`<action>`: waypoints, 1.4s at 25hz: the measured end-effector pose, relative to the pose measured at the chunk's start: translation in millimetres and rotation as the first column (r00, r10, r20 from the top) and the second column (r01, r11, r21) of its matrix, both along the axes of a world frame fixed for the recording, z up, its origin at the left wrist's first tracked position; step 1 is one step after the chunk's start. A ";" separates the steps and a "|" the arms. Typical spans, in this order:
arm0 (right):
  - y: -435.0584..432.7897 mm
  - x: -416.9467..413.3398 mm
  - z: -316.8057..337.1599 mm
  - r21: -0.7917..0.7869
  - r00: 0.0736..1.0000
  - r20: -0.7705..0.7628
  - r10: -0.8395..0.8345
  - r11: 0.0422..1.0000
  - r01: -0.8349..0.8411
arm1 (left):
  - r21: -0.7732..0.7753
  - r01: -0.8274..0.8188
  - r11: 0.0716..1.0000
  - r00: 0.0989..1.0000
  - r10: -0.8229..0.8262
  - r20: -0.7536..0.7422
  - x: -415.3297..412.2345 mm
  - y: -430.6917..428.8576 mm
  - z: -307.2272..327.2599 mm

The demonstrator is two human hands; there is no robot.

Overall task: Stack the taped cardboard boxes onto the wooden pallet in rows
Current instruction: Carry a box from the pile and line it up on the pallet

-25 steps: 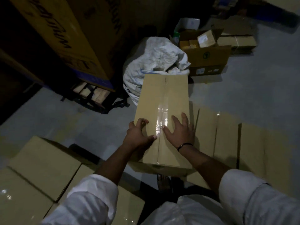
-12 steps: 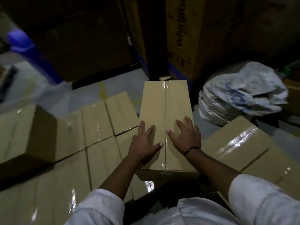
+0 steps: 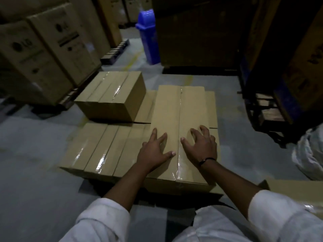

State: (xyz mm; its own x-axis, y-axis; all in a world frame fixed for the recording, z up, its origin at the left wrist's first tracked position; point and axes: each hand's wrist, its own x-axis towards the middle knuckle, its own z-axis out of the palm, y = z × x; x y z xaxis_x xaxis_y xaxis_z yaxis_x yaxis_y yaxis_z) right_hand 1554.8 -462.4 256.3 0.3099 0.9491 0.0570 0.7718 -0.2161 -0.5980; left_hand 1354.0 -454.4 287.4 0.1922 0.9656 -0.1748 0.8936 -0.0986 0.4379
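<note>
Taped box, left hand flat atop, right hand arched

Both arms reach forward and down, forearms bare below pushed-up white sleeves. The left hand lies palm down, fingers straight and spread, thumb stuck out toward the right. The right hand sits near it, not touching, also palm down, its fingers spread but arched, tips pressing down. A dark band circles the right wrist.
</note>
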 end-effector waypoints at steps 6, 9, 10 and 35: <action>35.8 -43.7 -0.2 -0.005 0.998 0.009 0.062 0.998 -0.062 | -0.041 -0.039 0.998 0.999 0.040 0.022 -48.4 26.1 -1.9; 64.0 -59.1 -13.4 -0.026 0.998 0.005 0.070 0.997 -0.069 | -0.076 -0.046 0.996 0.999 0.048 0.016 -63.3 53.1 -13.7; 75.3 -64.3 -17.2 -0.034 0.998 0.000 0.066 0.997 -0.066 | -0.089 -0.053 0.995 0.999 0.054 0.002 -67.4 64.0 -16.4; 303.6 -241.3 -76.2 -0.263 0.990 0.142 0.024 0.965 0.014 | -0.254 0.197 0.947 0.978 -0.174 0.111 -259.3 316.0 -101.4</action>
